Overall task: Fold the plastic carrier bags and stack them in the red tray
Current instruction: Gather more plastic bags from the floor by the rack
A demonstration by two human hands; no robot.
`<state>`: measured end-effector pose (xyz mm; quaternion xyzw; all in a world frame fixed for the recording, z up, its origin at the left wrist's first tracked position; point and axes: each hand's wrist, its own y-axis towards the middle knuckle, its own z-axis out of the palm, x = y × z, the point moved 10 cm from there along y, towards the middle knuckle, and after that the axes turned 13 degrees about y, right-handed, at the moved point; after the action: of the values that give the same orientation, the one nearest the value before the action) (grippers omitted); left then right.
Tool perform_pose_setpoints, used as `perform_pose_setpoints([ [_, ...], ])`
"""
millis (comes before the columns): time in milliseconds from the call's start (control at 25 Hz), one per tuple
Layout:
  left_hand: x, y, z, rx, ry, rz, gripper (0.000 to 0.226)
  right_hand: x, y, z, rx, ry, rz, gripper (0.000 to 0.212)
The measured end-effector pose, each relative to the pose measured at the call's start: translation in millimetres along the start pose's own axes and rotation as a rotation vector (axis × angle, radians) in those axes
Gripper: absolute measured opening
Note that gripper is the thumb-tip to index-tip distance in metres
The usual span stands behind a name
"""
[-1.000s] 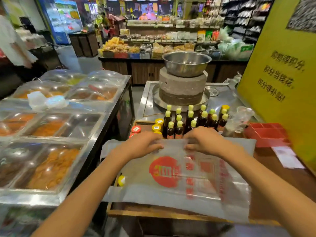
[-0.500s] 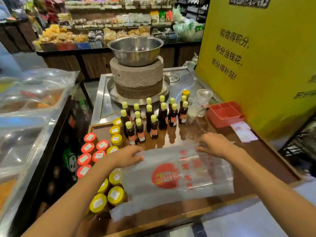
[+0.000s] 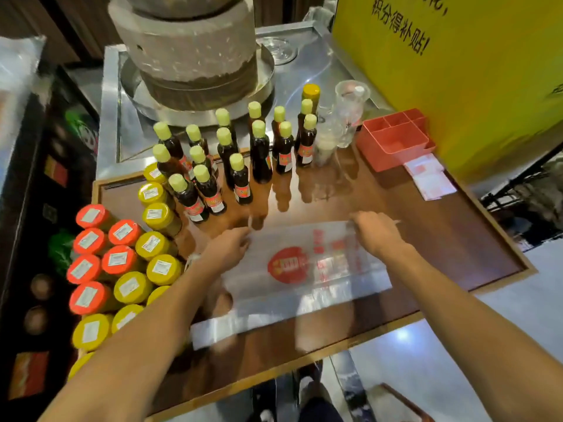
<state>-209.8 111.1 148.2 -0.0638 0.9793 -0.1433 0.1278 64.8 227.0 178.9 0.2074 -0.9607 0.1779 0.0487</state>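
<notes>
Head view looks down on two bare forearms reaching in from the lower frame to a clear plastic carrier bag (image 3: 304, 269) lying flat at the centre of the brown wooden desk (image 3: 441, 239). The left hand (image 3: 227, 248) rests at the bag's upper left corner, the right hand (image 3: 376, 234) at its upper right corner; each grip appears narrow, fingers curled onto the bag's far edge, though motion blur hides the fingertips. One bag is visible, printed with a red round logo (image 3: 286, 264). One red tray (image 3: 394, 138), divided into compartments, sits at the upper right of the desk, well apart from the bag, with white slips of paper (image 3: 431, 176) just beside it. About fifteen dark bottles with pale green caps (image 3: 240, 178) stand in a cluster above the bag. Jars with orange and yellow lids (image 3: 122, 260) crowd the left edge. Bare wood lies between the bag and the tray, and along the right rim. The bag's near edge lies close to the desk's front rim.
</notes>
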Motion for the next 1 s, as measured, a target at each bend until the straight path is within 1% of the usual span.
perform_pose_setpoints([
  [80, 5, 23, 6, -0.015, -0.010, -0.064, 0.014, -4, 26, 0, -0.014, -0.034, -0.007, 0.028],
  [200, 8, 51, 9, -0.066, -0.006, -0.156, 0.020, -12, 65, 3, 0.005, -0.064, -0.018, 0.032],
  [360, 12, 80, 23, -0.046, 0.072, -0.262, 0.010, -25, 111, 19, 0.062, -0.030, -0.045, 0.046],
  [440, 11, 93, 32, -0.071, 0.083, -0.256, 0.011, -27, 128, 24, 0.057, -0.019, -0.077, 0.048],
  [480, 10, 97, 35, -0.094, 0.080, -0.241, 0.015, -24, 134, 25, 0.032, -0.017, -0.103, 0.047],
  [560, 4, 101, 38, -0.140, 0.079, -0.216, 0.035, -9, 137, 25, -0.026, 0.000, -0.181, 0.044],
  [640, -2, 97, 39, -0.153, 0.117, -0.221, 0.052, 10, 134, 29, -0.051, 0.055, -0.295, 0.041],
  [760, -10, 88, 31, -0.160, 0.186, -0.227, 0.058, 40, 121, 24, -0.094, 0.147, -0.438, 0.040],
  [920, -17, 63, 7, -0.217, 0.207, -0.227, 0.060, 94, 103, 5, -0.145, 0.137, -0.591, 0.047],
  [1000, -15, 40, -11, -0.266, 0.220, -0.235, 0.061, 130, 90, -7, -0.183, 0.117, -0.686, 0.049],
])
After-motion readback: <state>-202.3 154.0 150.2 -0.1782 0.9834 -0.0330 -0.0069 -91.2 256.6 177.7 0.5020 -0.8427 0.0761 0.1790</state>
